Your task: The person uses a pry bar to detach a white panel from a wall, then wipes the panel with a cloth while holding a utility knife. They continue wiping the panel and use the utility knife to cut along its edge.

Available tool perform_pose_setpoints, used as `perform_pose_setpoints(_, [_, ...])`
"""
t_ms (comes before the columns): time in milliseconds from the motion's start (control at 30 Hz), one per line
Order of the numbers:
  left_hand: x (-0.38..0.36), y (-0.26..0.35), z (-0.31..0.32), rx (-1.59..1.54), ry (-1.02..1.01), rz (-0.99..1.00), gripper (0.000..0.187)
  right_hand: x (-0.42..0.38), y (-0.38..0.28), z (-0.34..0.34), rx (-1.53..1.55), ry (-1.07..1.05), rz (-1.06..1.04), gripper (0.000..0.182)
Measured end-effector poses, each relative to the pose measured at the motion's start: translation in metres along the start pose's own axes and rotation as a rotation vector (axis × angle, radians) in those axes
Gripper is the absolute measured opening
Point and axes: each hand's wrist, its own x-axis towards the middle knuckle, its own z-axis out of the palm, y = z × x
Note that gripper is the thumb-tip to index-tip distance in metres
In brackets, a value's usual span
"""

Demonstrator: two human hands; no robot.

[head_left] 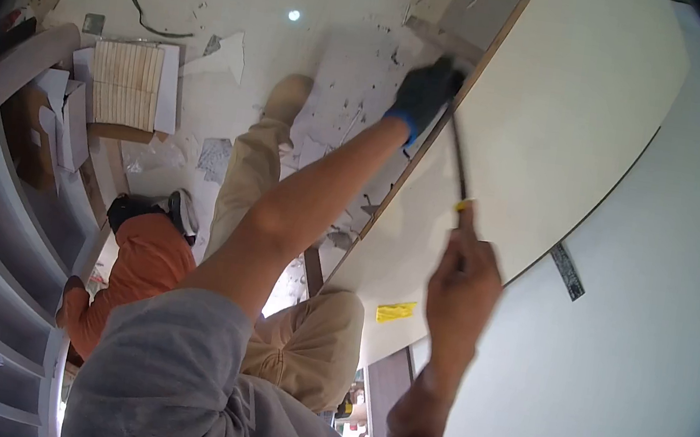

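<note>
My right hand [465,282] is closed around the handle end of a long, thin dark file [460,158] with a yellow band by the fingers. The file lies slantwise over a cream-coloured board [558,113], its far end reaching the board's brown edge. At that edge is my left hand [426,96], in a dark glove with a blue cuff, right by the file's far end. Its fingers are blurred and partly hidden. A yellow strip [395,312] lies on the board near my knee.
Below the board's right edge is a white panel [620,316] with a dark strip [568,272]. To the left, a person in orange [153,250] is beside a curved shelf unit [24,211]. Scraps, a black cord [135,0] and a box of pale strips [124,84] lie on the floor.
</note>
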Motion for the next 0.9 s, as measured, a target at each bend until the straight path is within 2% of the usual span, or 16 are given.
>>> perform_pose_setpoints(67, [0.027,0.025,0.011,0.188,-0.008,0.201,0.058,0.003,-0.003,-0.026,0.008,0.043,0.011,0.035])
perform_pose_setpoints(133, [0.039,0.009,0.012,0.270,0.049,0.298,0.037,0.020,-0.005,-0.018,-0.021,0.054,0.012,0.036])
perform_pose_setpoints(200, [0.051,-0.018,0.000,0.539,0.038,0.387,0.053,0.019,0.002,0.025,-0.111,-0.008,-0.012,0.037])
perform_pose_setpoints(233, [0.053,-0.036,-0.009,0.510,-0.019,0.321,0.048,0.020,0.000,0.037,-0.188,-0.069,-0.004,0.037])
perform_pose_setpoints(300, [0.045,-0.064,-0.020,0.448,-0.146,0.173,0.040,0.015,-0.002,0.028,-0.153,-0.077,-0.005,0.036])
perform_pose_setpoints(333, [0.035,-0.057,-0.020,0.702,-0.123,0.449,0.032,0.011,-0.001,0.023,-0.134,-0.094,0.003,0.036])
perform_pose_setpoints(367, [0.024,-0.050,-0.016,0.726,-0.114,0.458,0.030,-0.002,0.003,0.008,-0.124,-0.089,-0.027,0.038])
perform_pose_setpoints(433, [-0.010,-0.031,-0.007,0.768,-0.093,0.479,0.030,-0.034,0.013,-0.016,0.002,-0.102,0.042,0.043])
perform_pose_setpoints(467, [-0.025,-0.055,-0.005,0.697,0.059,0.690,0.030,-0.049,0.024,-0.007,0.028,-0.084,-0.003,0.047])
perform_pose_setpoints(567, [-0.044,-0.110,-0.031,0.786,-0.069,0.328,0.027,-0.065,0.029,0.049,-0.121,-0.270,0.039,0.043])
perform_pose_setpoints(667, [-0.049,-0.132,-0.047,0.875,-0.226,0.255,0.029,-0.067,0.022,0.058,-0.086,-0.345,0.097,0.043])
perform_pose_setpoints(767, [-0.069,-0.090,-0.025,0.797,-0.084,0.483,0.031,-0.087,0.026,0.017,0.040,-0.216,0.093,0.041])
perform_pose_setpoints(800, [-0.072,-0.110,-0.023,0.752,-0.052,0.466,0.029,-0.090,0.024,0.018,-0.033,-0.267,0.102,0.041])
perform_pose_setpoints(900, [-0.090,-0.174,-0.051,0.893,-0.205,0.166,0.023,-0.101,0.029,0.074,-0.080,-0.352,0.049,0.041])
